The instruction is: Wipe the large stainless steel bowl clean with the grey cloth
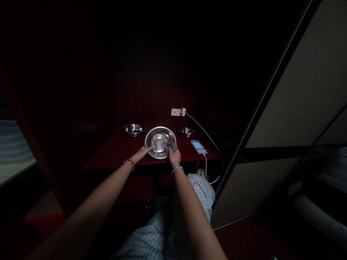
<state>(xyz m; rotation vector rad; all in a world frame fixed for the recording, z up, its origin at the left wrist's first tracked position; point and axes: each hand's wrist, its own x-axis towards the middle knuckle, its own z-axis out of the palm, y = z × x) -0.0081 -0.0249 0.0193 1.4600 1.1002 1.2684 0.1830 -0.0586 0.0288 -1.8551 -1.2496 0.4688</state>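
A round stainless steel plate lies on the dark red wooden table, its middle reflecting the light. My left hand reaches in from the lower left, with its extended fingers resting on the plate's left rim. My right hand is shut on a grey cloth, pressing it against the plate's right side. The cloth hides that part of the plate. A beaded bracelet circles my left wrist, and a blue band circles my right.
Steel bowls stand behind the plate at left and right. A phone with a blurred screen lies to the right. A white cable runs from a wall socket past the table edge. A tall sliding panel stands at right.
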